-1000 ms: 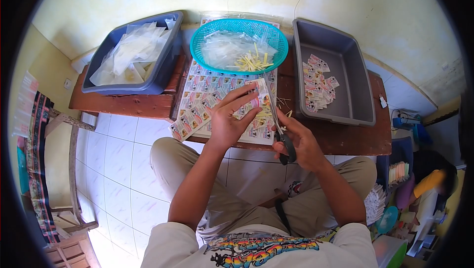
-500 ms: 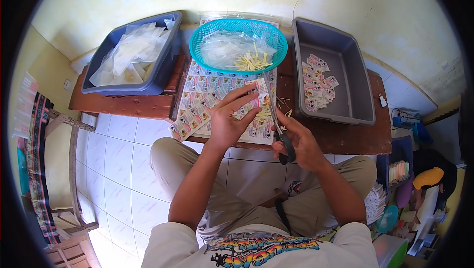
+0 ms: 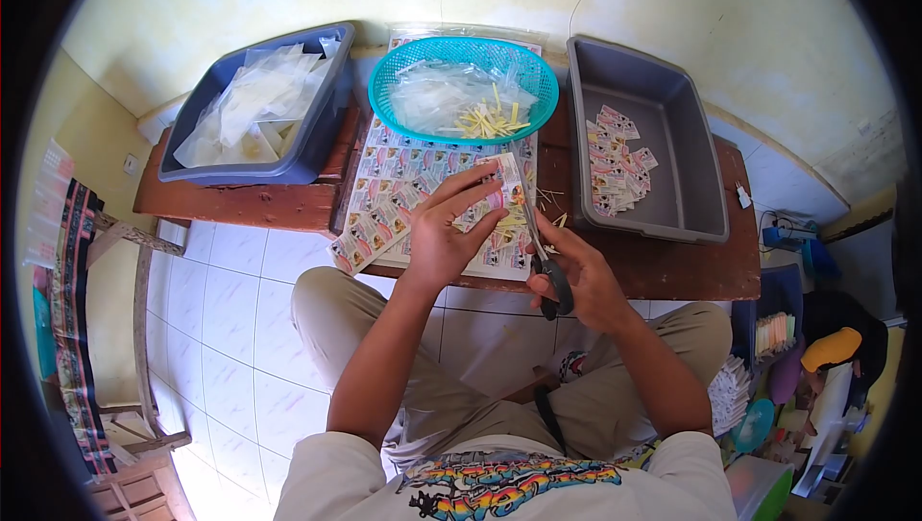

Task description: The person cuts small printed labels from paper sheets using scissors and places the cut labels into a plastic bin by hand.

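My left hand (image 3: 453,221) is closed on a strip of printed labels (image 3: 511,177), holding it upright over the bench. In my right hand (image 3: 588,276) is a pair of scissors (image 3: 549,276) with black handles. Its blades point away from me and lie along the right edge of the strip. Beneath my hands are printed label sheets (image 3: 384,164), and another cut label strip (image 3: 370,236) lies slanting to the left of my left hand. Thin yellowish offcuts (image 3: 547,199) are scattered by the scissors.
A turquoise basket (image 3: 376,89) holding clear plastic and yellowish strips stands at the back. To its left is a blue-grey tub (image 3: 331,103) of translucent bags; to its right, a grey tub (image 3: 677,166) with cut labels. Another person (image 3: 845,339) is at far right.
Both hands stay almost where they were. The scissor handles have shifted very slightly to the left; little else differs.
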A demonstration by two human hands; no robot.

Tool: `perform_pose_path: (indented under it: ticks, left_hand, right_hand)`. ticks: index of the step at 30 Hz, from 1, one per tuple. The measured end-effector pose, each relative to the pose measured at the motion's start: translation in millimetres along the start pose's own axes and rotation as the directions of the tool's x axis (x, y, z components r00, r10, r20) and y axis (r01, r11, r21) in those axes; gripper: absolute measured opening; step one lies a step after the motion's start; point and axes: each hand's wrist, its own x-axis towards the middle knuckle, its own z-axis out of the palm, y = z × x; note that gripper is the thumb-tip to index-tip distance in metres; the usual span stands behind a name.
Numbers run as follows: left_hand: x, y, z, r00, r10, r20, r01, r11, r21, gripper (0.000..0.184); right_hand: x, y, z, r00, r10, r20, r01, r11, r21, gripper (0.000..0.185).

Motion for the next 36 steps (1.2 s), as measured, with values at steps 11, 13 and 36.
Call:
perform_pose_path:
  ticks: [11,13,36]
  left_hand:
    - [0.6,0.3,0.0,1.000,0.013,-0.004,-0.013,1.000,0.021,0.040]
    - [0.8,0.9,-0.1,1.000,0.009,-0.005,-0.009,1.000,0.017,0.040]
    - [0.2,-0.7,1.8,1.000,0.011,-0.003,-0.011,1.000,0.022,0.040]
  right_hand:
    - [1.2,2.0,-1.8,1.000,-0.013,0.002,0.013,1.000,0.011,0.092]
    - [1.1,1.7,-1.7,1.000,-0.009,0.001,0.009,1.000,0.020,0.091]
    - [-0.6,7.1,1.5,0.999,-0.031,-0.021,0.029,0.996,-0.086,0.092]
